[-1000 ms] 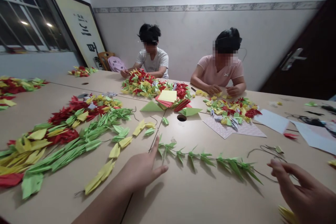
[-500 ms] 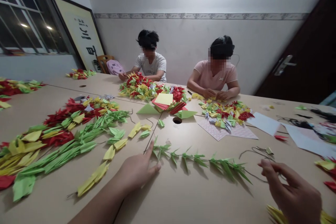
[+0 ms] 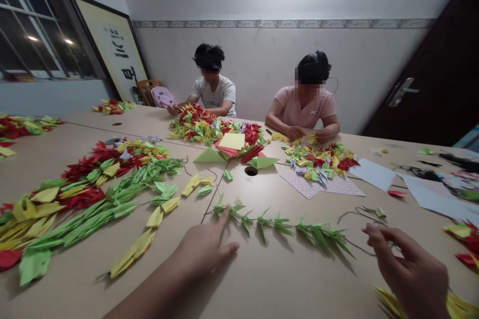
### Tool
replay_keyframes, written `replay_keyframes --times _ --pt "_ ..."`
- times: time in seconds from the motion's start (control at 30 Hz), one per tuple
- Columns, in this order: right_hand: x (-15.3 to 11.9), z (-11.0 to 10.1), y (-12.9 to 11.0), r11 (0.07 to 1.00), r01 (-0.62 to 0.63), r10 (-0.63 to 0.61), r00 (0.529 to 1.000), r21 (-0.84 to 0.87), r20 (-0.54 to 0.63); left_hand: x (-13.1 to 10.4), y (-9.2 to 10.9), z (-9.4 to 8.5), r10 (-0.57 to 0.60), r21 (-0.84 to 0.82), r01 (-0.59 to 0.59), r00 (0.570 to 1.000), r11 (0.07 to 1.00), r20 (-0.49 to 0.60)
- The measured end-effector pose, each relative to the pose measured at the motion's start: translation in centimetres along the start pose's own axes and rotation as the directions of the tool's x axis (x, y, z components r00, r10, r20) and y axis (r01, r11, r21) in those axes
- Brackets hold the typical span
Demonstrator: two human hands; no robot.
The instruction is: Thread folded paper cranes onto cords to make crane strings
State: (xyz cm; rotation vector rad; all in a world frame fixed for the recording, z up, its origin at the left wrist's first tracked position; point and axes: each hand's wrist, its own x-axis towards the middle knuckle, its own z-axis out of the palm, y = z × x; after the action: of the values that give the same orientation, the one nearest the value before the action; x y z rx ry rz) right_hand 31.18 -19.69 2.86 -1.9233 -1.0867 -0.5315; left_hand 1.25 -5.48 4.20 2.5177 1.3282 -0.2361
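Note:
A string of green folded-paper cranes (image 3: 279, 224) lies across the table in front of me, threaded on a dark cord (image 3: 359, 247). My left hand (image 3: 209, 241) has its index finger stretched onto the cranes near the left end, thumb apart, holding nothing. At the right, my right hand (image 3: 409, 259) is closed in a pinch, with the cord from the string running into its fingers. What sits right at the fingertips is too small to make out. A small metal clip (image 3: 379, 213) lies just beyond that hand. Left of my left hand is a string of yellow folded pieces (image 3: 138, 246).
Piles of red, yellow and green folded paper (image 3: 196, 122) cover the table's far middle, with green strings (image 3: 123, 192) at left. Coloured paper squares (image 3: 232, 140) lie by a cable hole (image 3: 251, 171). Two people sit opposite; one folds paper behind another pile (image 3: 325, 157).
My left index finger has slid a little right along the green string, onto the cranes. My right hand stays pinched at the cord; the view has shifted slightly.

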Motion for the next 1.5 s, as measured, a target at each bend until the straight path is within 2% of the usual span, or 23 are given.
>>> replay_keyframes --times 0.1,0.2,0.3,0.43,0.77,0.9,1.03,1.1,1.23,1.33,1.43,1.5 --pt "0.0 -0.1 -0.2 1.0 0.0 0.0 1.0 -0.004 -0.017 -0.1 0.8 0.3 0.001 0.009 0.0 0.999 1.0 -0.053" --pt "0.1 -0.2 -0.2 1.0 0.004 -0.004 1.0 -0.002 -0.009 -0.1 2.5 0.9 0.027 0.023 -0.024 0.992 0.999 -0.12" --pt "0.0 -0.3 0.1 1.0 -0.003 0.003 1.0 -0.012 0.003 0.0 3.9 1.7 0.083 0.019 -0.082 0.991 0.996 -0.1" --pt "-0.1 -0.3 0.1 1.0 0.008 -0.007 1.0 -0.02 0.026 0.4 4.5 2.3 0.053 0.033 -0.052 0.997 0.998 -0.052" --pt "-0.5 -0.4 -1.3 1.0 -0.024 0.024 0.998 -0.01 0.052 1.5 6.4 3.5 0.157 0.108 -0.142 0.976 0.984 -0.149" --pt "-0.4 -0.7 -1.5 0.997 0.078 -0.077 0.995 -0.012 0.069 1.4 7.2 3.6 0.159 0.096 -0.145 0.974 0.985 -0.16" --pt "-0.3 -0.7 -1.9 0.985 0.172 -0.171 0.984 -0.001 0.048 1.4 9.8 3.2 0.267 0.091 -0.255 0.953 0.963 -0.144" --pt "-0.3 -0.6 -2.1 0.979 0.203 -0.203 0.978 0.013 0.037 1.9 10.9 3.1 0.26 0.078 -0.25 0.954 0.965 -0.147" --pt "-0.2 -0.1 -1.8 0.951 0.306 -0.308 0.95 0.04 0.044 3.0 11.2 3.3 0.202 0.071 -0.195 0.974 0.978 -0.103" --pt "-0.2 0.4 -1.4 0.935 0.351 -0.353 0.935 0.042 0.043 3.2 11.2 3.6 0.26 0.042 -0.257 0.96 0.966 -0.105" --pt "-0.1 0.8 -1.3 0.933 0.358 -0.36 0.933 0.044 0.033 3.4 12.4 4.1 0.339 0.055 -0.335 0.936 0.941 -0.096" --pt "-0.1 0.9 -1.3 0.928 0.369 -0.371 0.928 0.054 0.027 3.6 13.3 4.4 0.338 0.067 -0.333 0.937 0.94 -0.084"
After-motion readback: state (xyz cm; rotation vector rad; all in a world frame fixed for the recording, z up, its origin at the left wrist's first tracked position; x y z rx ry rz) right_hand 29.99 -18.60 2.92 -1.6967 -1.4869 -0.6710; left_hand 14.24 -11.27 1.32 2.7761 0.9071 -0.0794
